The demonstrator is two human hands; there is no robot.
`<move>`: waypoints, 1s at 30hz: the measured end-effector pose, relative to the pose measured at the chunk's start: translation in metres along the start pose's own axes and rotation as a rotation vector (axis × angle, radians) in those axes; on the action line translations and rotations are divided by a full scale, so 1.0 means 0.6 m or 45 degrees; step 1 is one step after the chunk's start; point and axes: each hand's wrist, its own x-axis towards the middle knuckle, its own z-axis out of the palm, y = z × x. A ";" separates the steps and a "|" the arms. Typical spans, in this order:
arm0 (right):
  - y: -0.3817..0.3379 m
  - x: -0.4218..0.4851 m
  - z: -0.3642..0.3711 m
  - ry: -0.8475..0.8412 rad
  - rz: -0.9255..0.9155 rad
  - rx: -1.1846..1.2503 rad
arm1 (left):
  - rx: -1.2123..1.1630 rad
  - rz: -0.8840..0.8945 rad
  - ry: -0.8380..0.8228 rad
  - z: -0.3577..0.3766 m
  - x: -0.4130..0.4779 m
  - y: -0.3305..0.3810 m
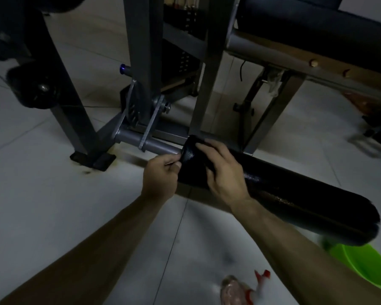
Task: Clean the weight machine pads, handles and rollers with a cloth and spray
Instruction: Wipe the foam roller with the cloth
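Observation:
A long black foam roller (295, 194) sits on a grey steel bar (150, 145) low on the weight machine, running from centre to lower right. My right hand (222, 170) lies over the roller's inner end with its fingers curled round the top. My left hand (162, 175) is at that end's rim, fingers curled and pinching the edge of the roller cover. On the floor at the bottom stands a spray bottle with a red trigger (251, 287), blurred. No cloth is visible.
A grey machine frame (141, 62) with a foot (92, 160) rises behind the bar. A second black roller (33, 89) hangs at the left. A dark padded bench (317, 29) is at the upper right. A green bucket (365, 265) stands on the tiled floor at the lower right.

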 end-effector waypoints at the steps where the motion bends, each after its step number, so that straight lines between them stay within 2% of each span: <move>1: -0.017 0.018 0.020 -0.041 -0.065 0.001 | 0.000 -0.017 -0.026 0.000 -0.001 -0.002; 4: -0.037 0.051 0.054 -0.119 -0.332 -0.131 | -0.071 -0.082 -0.058 -0.004 -0.003 -0.007; 8: 0.019 0.007 0.010 -0.184 -0.450 -0.321 | -0.143 -0.099 0.007 0.002 -0.007 0.000; 11: 0.082 -0.053 -0.045 -0.130 -0.430 -0.385 | -0.131 -0.078 0.075 0.011 -0.004 0.006; 13: 0.107 -0.090 -0.069 -0.033 -0.333 -0.381 | -0.091 -0.078 0.130 0.017 0.000 0.009; 17: 0.071 -0.098 -0.036 0.187 -0.089 -0.244 | -0.053 -0.081 0.197 0.025 0.000 0.012; 21: -0.011 -0.010 0.050 0.121 -0.247 -0.172 | -0.016 -0.041 0.128 0.022 -0.004 0.013; 23: -0.008 0.006 0.048 0.065 -0.319 -0.235 | 0.108 0.050 0.106 0.025 -0.012 0.014; 26: 0.054 -0.042 -0.015 0.003 -0.341 -0.379 | 0.515 0.406 0.167 0.049 -0.030 0.024; 28: 0.109 -0.096 -0.072 0.039 -0.247 -0.434 | 0.712 0.646 0.008 0.084 -0.035 0.045; 30: 0.163 -0.152 -0.124 0.085 -0.100 -0.459 | 0.853 0.752 -0.252 0.125 -0.037 0.068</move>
